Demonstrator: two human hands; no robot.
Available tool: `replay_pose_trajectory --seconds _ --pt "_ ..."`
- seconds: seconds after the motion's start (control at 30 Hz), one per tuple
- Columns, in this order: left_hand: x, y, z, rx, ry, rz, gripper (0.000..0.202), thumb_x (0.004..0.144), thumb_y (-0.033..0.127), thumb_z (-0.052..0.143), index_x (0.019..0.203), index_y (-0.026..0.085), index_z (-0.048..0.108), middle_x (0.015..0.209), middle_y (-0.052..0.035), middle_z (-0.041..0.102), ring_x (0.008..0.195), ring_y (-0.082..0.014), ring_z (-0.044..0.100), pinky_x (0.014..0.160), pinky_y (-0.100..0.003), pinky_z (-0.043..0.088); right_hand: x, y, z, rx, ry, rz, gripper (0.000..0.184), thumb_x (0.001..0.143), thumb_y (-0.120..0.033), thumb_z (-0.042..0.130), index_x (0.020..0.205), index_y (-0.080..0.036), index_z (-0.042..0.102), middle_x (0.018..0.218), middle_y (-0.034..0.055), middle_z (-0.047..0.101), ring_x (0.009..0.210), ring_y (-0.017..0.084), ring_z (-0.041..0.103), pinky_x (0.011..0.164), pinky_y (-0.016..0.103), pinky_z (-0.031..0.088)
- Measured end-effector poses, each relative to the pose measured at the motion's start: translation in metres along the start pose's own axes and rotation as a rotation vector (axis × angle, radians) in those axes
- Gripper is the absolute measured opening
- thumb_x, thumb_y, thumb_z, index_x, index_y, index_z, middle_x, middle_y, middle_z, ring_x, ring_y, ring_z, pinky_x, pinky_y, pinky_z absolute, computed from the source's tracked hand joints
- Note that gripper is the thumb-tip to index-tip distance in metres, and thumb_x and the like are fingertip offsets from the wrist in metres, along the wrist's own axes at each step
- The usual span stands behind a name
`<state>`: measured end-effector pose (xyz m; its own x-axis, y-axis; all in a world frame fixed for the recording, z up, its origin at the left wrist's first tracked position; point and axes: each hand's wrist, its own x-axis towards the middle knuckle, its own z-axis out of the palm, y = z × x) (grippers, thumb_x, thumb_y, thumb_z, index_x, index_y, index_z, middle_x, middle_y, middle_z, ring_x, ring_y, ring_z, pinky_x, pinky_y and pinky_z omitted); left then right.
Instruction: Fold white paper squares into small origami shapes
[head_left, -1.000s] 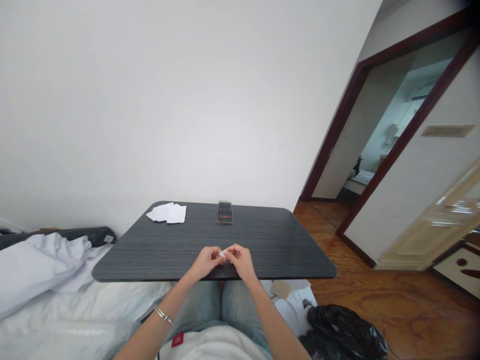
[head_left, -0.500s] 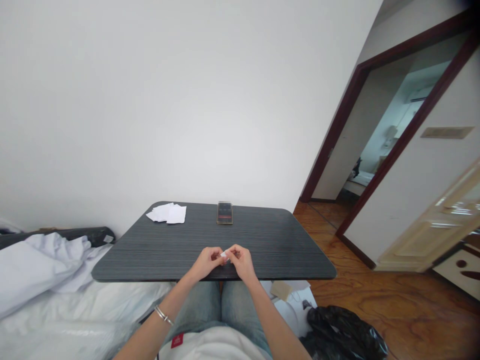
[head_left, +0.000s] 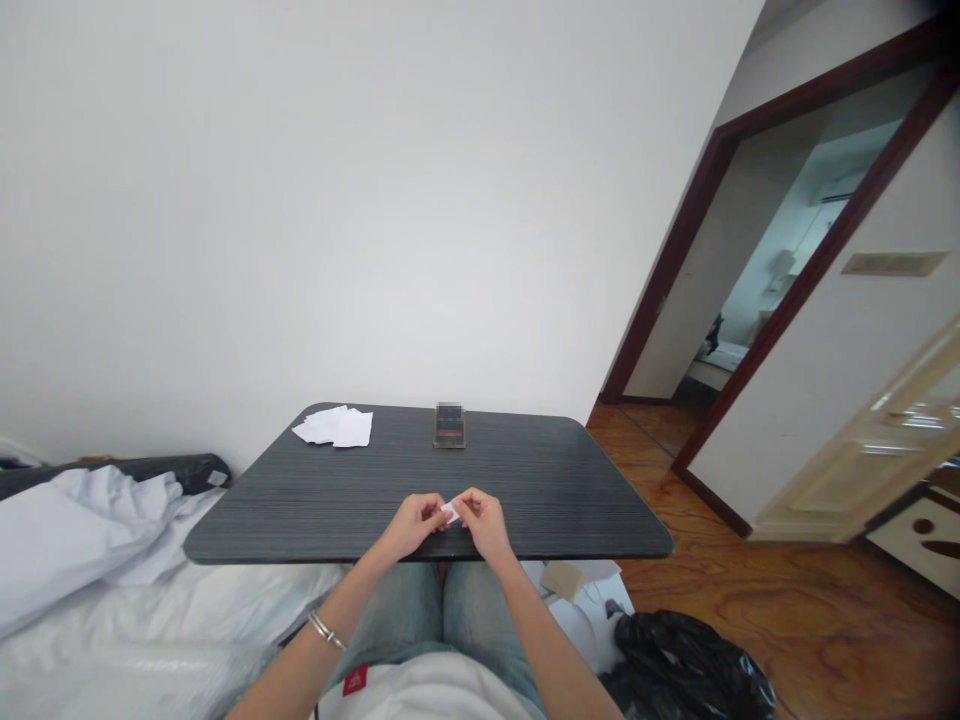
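Note:
Between my two hands is a small piece of white paper [head_left: 450, 511], narrow and seemingly folded. My left hand [head_left: 415, 524] pinches its left end between thumb and fingers. The right end is gripped by my right hand [head_left: 484, 520], thumb and forefinger pressed together. Both hands are just above the near edge of the dark table [head_left: 300, 515]. Part of the paper is hidden behind my fingertips. A loose pile of white paper sheets [head_left: 341, 427] lies at the table's far left corner.
A phone [head_left: 450, 426] stands at the table's back edge near the white wall [head_left: 450, 200]. White bedding [head_left: 82, 520] lies left of the table. On the floor at right are papers [head_left: 585, 610] and a black plastic bag [head_left: 686, 665]. A doorway [head_left: 720, 270] opens behind.
The white paper shows a little more between my fingertips, and my thumbs have shifted slightly. The pile of sheets and the phone have stayed in place.

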<state>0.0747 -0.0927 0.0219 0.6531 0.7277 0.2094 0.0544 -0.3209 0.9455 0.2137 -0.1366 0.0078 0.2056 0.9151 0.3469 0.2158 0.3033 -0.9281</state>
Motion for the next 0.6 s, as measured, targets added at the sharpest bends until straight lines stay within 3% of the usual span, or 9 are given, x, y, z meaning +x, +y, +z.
replay_pose_trajectory --seconds 0.6 --pt "0.001 -0.008 -0.002 0.006 0.058 -0.037 0.030 0.069 0.041 0.055 0.064 0.011 0.053 0.053 0.0000 0.054 0.047 -0.0086 0.048 0.046 -0.018 0.038 0.002 0.006 0.000 0.044 -0.021 0.012 0.019 0.070 -0.030 0.054 0.075 -0.014 0.063 0.060 0.0017 0.059 0.051 0.012 0.051 0.041 0.018 0.040"
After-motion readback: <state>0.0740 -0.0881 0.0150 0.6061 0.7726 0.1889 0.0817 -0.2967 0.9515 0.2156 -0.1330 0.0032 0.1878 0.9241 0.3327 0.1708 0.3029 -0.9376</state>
